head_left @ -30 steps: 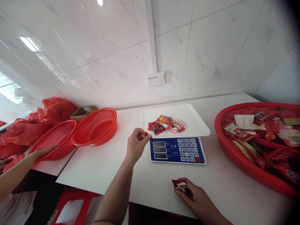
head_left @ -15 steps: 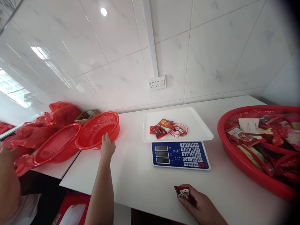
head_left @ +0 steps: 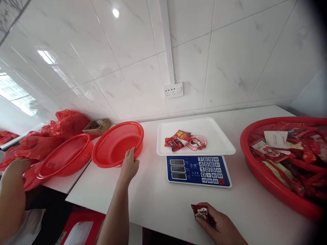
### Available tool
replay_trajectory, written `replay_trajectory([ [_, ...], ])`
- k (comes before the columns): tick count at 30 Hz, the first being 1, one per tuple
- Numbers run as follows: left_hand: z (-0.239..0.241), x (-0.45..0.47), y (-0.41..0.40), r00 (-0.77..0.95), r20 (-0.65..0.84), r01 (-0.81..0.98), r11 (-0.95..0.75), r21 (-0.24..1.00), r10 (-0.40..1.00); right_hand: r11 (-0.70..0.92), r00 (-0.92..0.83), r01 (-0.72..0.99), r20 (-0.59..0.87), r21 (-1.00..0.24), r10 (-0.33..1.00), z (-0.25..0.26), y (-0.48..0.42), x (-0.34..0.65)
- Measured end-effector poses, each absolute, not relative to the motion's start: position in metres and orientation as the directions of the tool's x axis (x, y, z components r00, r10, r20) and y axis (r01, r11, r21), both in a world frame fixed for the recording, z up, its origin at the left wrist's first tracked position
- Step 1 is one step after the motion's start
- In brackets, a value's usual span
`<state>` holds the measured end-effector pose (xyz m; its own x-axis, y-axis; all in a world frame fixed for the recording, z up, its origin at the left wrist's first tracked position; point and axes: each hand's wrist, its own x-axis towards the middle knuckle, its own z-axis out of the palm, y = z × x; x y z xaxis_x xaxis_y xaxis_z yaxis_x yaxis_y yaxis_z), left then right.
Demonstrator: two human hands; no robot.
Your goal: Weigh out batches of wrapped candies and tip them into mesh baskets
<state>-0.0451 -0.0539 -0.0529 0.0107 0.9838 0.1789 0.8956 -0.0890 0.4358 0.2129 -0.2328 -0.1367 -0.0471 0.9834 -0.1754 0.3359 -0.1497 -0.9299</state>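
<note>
My left hand (head_left: pixel 129 166) grips the near rim of a small red mesh basket (head_left: pixel 114 143) on the white table (head_left: pixel 158 200); the basket stands tilted, left of the scale. Down at the table's front edge my right hand (head_left: pixel 217 223) is closed on a small red snack packet (head_left: pixel 201 211). Between them sits a blue-faced electronic scale (head_left: pixel 198 168) with a white weighing tray (head_left: pixel 219 139), which carries a few red snack packets (head_left: pixel 184 140).
A big red basket (head_left: pixel 265 177) heaped with red packets fills the right side. A second red mesh basket (head_left: pixel 63 156), red plastic bags (head_left: pixel 63 124) and a cardboard box (head_left: pixel 98 126) lie at the left. Another person's hand (head_left: pixel 12 170) rests at the far left.
My left hand left the scale with a small packet, reached left to the small red basket and has dragged it right, closer to the scale. The right hand has stayed put with its packet.
</note>
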Motion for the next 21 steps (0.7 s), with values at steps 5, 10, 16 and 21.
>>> replay_trajectory([
  [5,-0.055,-0.031,-0.072,0.1,0.133,0.845,-0.155,0.512,0.986,-0.13,-0.107,0.355,-0.179,-0.926,0.978,-0.137,-0.232,0.216],
  [10,-0.048,-0.027,-0.081,0.144,0.155,0.84,-0.203,0.504,0.977,-0.122,-0.117,0.379,-0.179,-0.917,0.977,-0.14,-0.231,0.218],
  [16,-0.028,0.007,-0.084,0.297,0.353,0.712,-0.453,0.537,0.887,-0.112,-0.123,0.437,-0.183,-0.893,0.975,-0.141,-0.23,0.218],
  [21,-0.022,0.056,-0.049,0.455,0.27,0.686,-0.527,0.502,0.849,-0.109,-0.144,0.415,-0.184,-0.903,0.972,-0.138,-0.23,0.218],
])
